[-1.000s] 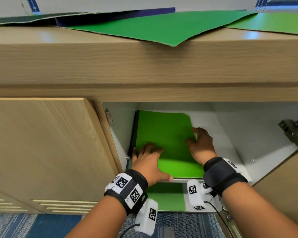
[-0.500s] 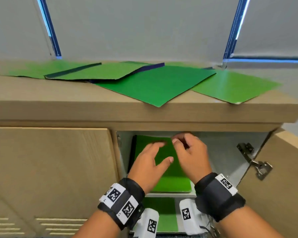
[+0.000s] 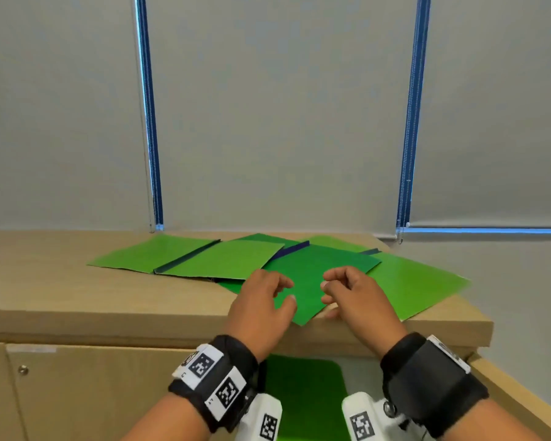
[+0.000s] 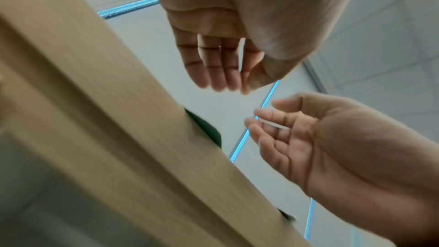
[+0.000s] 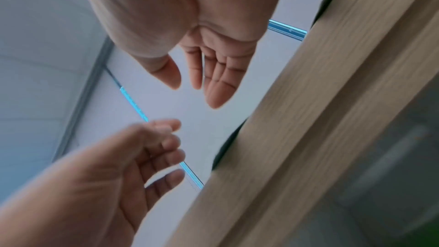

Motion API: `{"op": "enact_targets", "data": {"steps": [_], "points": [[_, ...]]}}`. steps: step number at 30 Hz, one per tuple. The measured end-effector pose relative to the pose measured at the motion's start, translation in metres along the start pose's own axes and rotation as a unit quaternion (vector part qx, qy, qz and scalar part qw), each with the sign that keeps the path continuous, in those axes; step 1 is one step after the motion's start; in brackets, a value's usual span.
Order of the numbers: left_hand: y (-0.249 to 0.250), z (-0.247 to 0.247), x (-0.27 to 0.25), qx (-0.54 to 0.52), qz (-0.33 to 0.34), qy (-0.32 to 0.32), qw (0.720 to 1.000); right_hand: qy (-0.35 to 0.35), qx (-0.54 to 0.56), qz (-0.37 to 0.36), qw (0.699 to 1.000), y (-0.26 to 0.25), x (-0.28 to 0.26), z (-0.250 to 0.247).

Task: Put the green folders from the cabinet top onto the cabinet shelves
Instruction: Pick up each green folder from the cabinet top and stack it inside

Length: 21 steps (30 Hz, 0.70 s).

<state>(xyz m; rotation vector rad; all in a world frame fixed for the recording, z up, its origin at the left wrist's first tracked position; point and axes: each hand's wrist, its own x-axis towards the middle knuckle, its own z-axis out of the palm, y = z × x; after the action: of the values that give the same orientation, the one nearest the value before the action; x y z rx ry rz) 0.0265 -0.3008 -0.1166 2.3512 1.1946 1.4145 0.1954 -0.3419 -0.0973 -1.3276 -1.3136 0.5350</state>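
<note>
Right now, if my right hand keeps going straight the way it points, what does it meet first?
Probably the dark green folder whose corner overhangs the cabinet top; the right hand hovers at it, empty. Depth is unclear.

five green folders [image 3: 315, 268] on top, one folder [image 3: 303, 389] shelved, two hands [image 3: 261, 307]

matt green card folders [image 3: 312, 275], wood-grain cabinet top [image 3: 109, 297]

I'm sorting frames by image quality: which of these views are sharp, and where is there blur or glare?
Head view: mostly sharp, evenly lit, with sheen on the rightmost green folder and wide-angle bending of the cabinet top. Left wrist view: the cabinet edge is streaked by motion blur and the left hand is soft. Right wrist view: the same streaking, and the right hand is soft.
</note>
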Motion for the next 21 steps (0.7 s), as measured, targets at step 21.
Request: {"op": "enact_targets", "data": {"steps": [21], "points": [[-0.072, -0.014, 0.087, 0.422, -0.089, -0.233, 0.871, -0.1, 0.042, 0.194, 0.975, 0.011, 0.042, 0.004]]}}
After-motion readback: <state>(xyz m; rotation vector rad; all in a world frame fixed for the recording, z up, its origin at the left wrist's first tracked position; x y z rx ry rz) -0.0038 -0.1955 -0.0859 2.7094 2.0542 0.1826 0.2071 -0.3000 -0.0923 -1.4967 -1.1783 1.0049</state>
